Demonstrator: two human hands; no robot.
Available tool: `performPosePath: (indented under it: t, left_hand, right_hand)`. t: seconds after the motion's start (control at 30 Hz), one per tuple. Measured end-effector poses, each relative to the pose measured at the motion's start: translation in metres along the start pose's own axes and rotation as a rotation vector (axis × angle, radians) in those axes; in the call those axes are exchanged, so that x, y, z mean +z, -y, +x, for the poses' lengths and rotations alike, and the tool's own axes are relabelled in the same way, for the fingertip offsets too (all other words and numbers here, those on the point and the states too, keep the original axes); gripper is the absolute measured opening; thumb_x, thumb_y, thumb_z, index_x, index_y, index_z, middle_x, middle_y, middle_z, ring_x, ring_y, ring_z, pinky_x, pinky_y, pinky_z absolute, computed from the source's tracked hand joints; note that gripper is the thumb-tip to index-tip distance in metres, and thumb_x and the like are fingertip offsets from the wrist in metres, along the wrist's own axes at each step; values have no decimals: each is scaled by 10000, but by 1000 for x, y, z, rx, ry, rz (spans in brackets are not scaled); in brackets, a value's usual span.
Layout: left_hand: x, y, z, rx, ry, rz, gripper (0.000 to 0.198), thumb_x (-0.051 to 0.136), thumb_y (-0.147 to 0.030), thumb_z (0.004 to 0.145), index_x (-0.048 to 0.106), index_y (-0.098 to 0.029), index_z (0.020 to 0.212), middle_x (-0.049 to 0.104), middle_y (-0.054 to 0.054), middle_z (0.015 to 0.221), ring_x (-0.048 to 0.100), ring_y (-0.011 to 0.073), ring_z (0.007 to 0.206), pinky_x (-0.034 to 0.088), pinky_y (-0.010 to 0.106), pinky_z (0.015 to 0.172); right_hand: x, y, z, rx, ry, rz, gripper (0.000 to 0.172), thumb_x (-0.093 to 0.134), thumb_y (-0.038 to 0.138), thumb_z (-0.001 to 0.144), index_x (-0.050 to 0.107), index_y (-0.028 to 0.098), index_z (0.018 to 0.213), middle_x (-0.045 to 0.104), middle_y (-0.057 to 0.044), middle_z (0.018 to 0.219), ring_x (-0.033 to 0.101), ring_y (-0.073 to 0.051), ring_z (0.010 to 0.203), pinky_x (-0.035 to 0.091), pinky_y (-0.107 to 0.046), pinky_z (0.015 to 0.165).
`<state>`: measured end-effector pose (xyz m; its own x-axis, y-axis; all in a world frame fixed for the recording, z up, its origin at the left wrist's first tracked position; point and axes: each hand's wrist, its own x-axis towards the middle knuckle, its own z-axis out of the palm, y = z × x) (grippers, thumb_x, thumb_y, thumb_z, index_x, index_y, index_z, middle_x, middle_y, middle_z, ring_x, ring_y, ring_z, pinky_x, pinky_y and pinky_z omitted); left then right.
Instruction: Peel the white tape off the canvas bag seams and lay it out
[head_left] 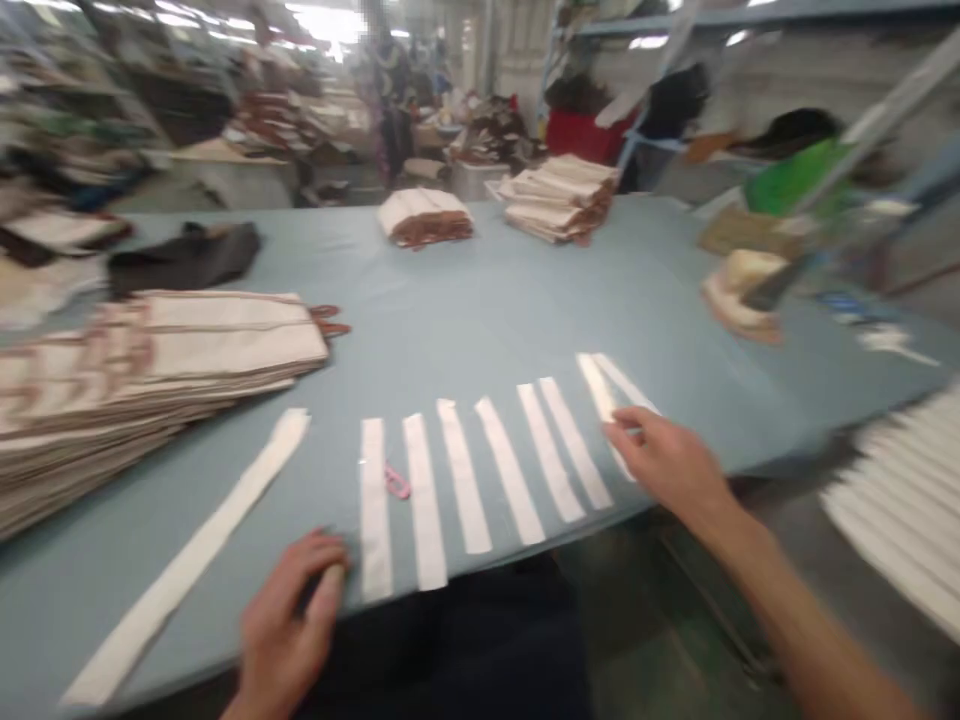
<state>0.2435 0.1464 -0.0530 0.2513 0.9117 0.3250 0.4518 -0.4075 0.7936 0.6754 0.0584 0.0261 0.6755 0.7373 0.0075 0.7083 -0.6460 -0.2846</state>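
Several white fabric strips lie side by side near the front edge of the blue-grey table (510, 300). At the right end of the row, my right hand (667, 460) pinches a white fabric strip (596, 385); another pale strip (628, 382) runs partly under that hand. By the table's front edge, left of the leftmost strip (376, 520), is my left hand (296, 610). Its fingers curl and meet the thumb, and whether anything small sits between them is hidden. A pink clip-like piece (397, 482) lies between two strips. One longer cream strip (191, 555) slants across the left side.
Cream fabric pieces with brown edging form a large stack (225, 340) on the left. Two smaller fabric stacks, one bundle (426, 215) and one pile (559, 195), sit at the back. An iron (746, 290) stands at the right. White layered material (900, 500) is lower right.
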Motion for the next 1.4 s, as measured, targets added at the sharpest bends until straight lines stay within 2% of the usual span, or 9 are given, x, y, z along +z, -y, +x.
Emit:
performPosePath:
  t: [0.17,0.4,0.5,0.63,0.77,0.93,1.23,1.33,1.4]
  left_hand:
    - [-3,-11,8,119,83,-142,187,545,-249,963,680,-213,840,729,57,802,707,224,836,521,458,1045]
    - [-39,-33,-18,93,175,-266,256,520,-262,991,700,-212,816,711,52,684,672,189,628,534,298,647]
    - [-76,-27,-37,-30,-3,-143,162,611,-256,942,737,-230,844,746,43,699,697,196,623,545,293,641]
    - [-135,11,-58,-501,-409,-67,195,636,-386,922,724,-212,912,747,25,727,708,206,661,586,293,666]
    - [-173,51,-77,-658,-457,-110,306,648,-484,868,712,-184,860,706,26,688,670,199,636,580,289,641]
    - [-167,64,-103,-752,-383,-264,348,662,-512,864,715,-168,874,709,34,700,654,196,630,568,294,631]
    - [-137,54,-114,-827,-160,-552,328,691,-500,842,717,-176,800,682,25,669,624,187,634,520,290,636]
    - [-138,57,-108,-821,-138,-607,308,709,-477,835,718,-174,781,673,19,662,603,175,638,499,278,643]
    - [-139,61,-106,-823,-135,-636,315,730,-483,829,724,-171,790,680,19,670,606,171,647,499,273,653]
  right_hand:
    - [35,74,-44,-140,85,288,396,579,599,817,755,301,1010,803,-73,793,762,-315,690,541,-412,633]
    - [68,200,-136,-444,266,457,272,565,486,901,742,288,959,821,-24,825,781,-264,705,565,-366,641]
    - [84,239,-167,-593,276,452,183,595,393,946,732,275,969,815,-2,807,774,-241,671,547,-339,611]
    - [106,276,-202,-826,197,433,110,621,270,966,708,242,1026,800,-19,842,760,-236,707,557,-344,643]
    - [130,311,-231,-1026,70,329,228,686,258,943,661,197,1161,776,-103,1008,717,-296,868,572,-412,715]
    - [162,344,-248,-1076,52,200,581,853,255,826,591,152,1334,716,-175,1257,651,-347,1024,557,-478,849]
    - [180,347,-254,-1044,0,304,182,697,287,958,688,192,1114,761,-114,1102,640,-296,967,484,-430,855]
    - [181,349,-258,-941,55,429,67,652,229,963,712,222,992,778,-100,1069,646,-290,960,469,-436,895]
    - [179,349,-260,-854,98,517,121,612,200,968,706,232,900,784,-89,1019,657,-281,959,467,-435,913]
